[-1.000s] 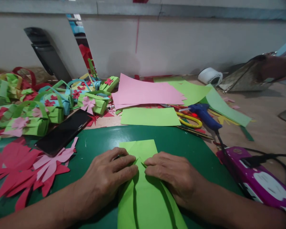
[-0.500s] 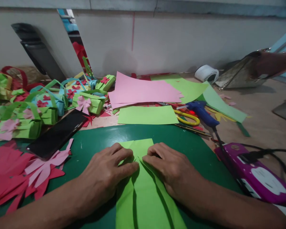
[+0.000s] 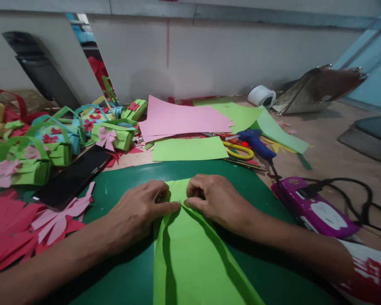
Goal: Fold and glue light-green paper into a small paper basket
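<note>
A sheet of bright green paper (image 3: 197, 258) lies lengthwise on a dark green board (image 3: 120, 173), its two long sides folded up and inward. Near its far end my left hand (image 3: 142, 207) pinches the left fold between thumb and fingers. Opposite it, my right hand (image 3: 217, 201) pinches the right fold, with thumb and curled index finger on the edge. The two folded edges come close together between my thumbs. Some fingertips are hidden behind the hands and paper.
Small paper baskets (image 3: 114, 135) crowd the left, by a black phone (image 3: 73, 176) and red paper flowers (image 3: 9, 224). Pink sheets (image 3: 184, 118) and a green strip (image 3: 190, 149) lie beyond the board. Right are yellow-handled scissors (image 3: 241, 151), a blue glue gun (image 3: 255, 142) and a purple power strip (image 3: 317, 207).
The view has turned slightly right, so everything sits further left. My hands still pinch the folds, with the right hand a little closer over the paper and the folded edges nearer together.
</note>
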Tool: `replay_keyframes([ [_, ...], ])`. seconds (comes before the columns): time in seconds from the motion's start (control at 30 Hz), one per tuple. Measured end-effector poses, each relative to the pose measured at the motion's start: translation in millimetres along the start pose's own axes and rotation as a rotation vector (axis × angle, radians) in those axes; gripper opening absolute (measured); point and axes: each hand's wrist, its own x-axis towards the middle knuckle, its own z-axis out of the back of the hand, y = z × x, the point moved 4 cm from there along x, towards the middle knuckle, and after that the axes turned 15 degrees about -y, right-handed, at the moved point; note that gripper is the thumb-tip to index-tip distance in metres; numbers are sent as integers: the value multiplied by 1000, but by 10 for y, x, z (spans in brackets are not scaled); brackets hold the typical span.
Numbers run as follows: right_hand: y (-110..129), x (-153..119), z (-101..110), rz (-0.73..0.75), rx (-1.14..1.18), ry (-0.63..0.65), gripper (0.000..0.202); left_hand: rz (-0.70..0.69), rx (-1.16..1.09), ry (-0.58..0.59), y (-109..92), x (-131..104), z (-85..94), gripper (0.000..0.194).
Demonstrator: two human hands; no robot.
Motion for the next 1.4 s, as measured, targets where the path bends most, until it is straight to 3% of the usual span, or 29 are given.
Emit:
replay_keyframes([
  [0.43, -15, 86, -42, -25, -36, -23, 5, -41, 77, 77, 0, 35, 37, 43],
  [1.4, -2, 148, -42, 12, -57, -36, 15, -96, 51, 28, 5, 0, 36, 34],
])
